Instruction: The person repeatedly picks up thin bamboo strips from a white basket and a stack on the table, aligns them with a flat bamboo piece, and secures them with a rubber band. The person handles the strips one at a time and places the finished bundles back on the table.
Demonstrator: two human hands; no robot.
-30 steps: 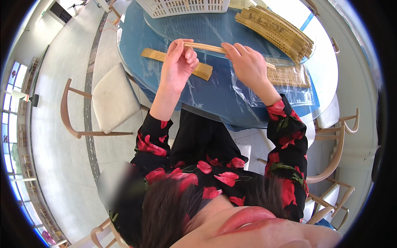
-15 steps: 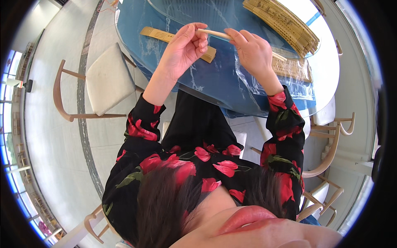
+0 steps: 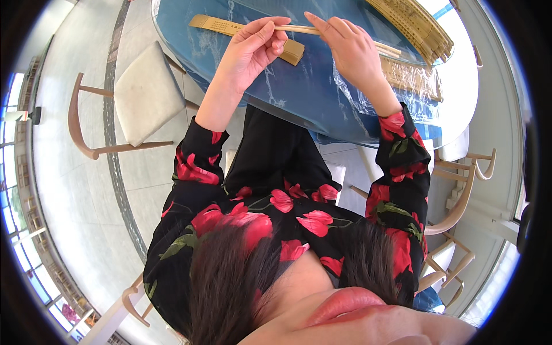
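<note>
A pair of pale wooden chopsticks [image 3: 296,29] stretches between my hands above the table. My left hand [image 3: 251,53] pinches their left tip between thumb and fingers. My right hand [image 3: 352,52] is closed over them farther along, its index finger lifted, its grip partly hidden. Two pale stick ends [image 3: 388,49] show past the right hand and look like the same pair. Beneath my left hand lies a stack of flat yellow-brown paper sleeves [image 3: 293,53], and one printed sleeve [image 3: 208,23] sticks out to the left.
On the far right of the blue-covered table [image 3: 310,103] lies a large fanned bundle of yellow-brown sleeves [image 3: 417,29]. A plastic-wrapped pack [image 3: 411,80] sits nearer, beside my right wrist. A wooden chair with a pale seat [image 3: 146,95] stands to the left; other chairs [image 3: 460,195] stand at right.
Both hands and the chopsticks appear slightly higher in the view. My right index finger has lifted, and two separate sticks show more plainly. The view has shifted a little.
</note>
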